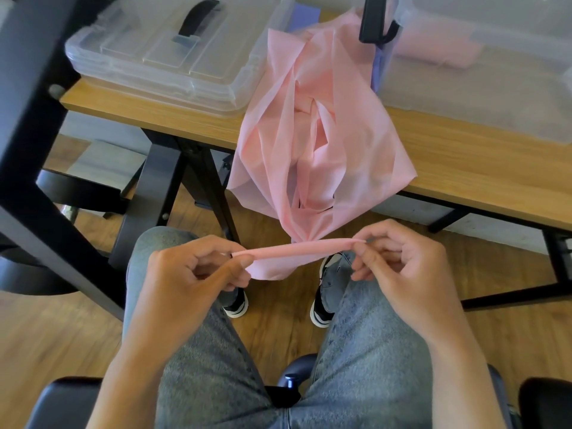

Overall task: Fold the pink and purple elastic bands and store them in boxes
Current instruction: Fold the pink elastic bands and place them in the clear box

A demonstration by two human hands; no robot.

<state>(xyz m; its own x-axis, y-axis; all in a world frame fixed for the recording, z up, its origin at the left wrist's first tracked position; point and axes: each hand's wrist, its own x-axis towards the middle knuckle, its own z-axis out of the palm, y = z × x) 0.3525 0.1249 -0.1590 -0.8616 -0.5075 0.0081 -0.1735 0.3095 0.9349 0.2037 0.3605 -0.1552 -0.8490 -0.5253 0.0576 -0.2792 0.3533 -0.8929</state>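
Observation:
A long pink elastic band (312, 125) lies bunched on the wooden table (470, 162) and hangs over its front edge down to my hands. My left hand (198, 267) pinches one corner of its end edge. My right hand (399, 258) pinches the other corner, so the edge stretches flat between them above my knees. A strip of purple band (376, 69) peeks out behind the pink one. A clear box (495, 72) at the right holds a folded pink band (436, 51). At the left stands a closed clear box (161, 54) with a black handle.
A black metal frame post (46, 156) slants across the left side. A black clamp (376, 20) hangs at the top between the boxes. The table's black legs (198, 187) stand on the wooden floor. I sit on a black chair (62, 404).

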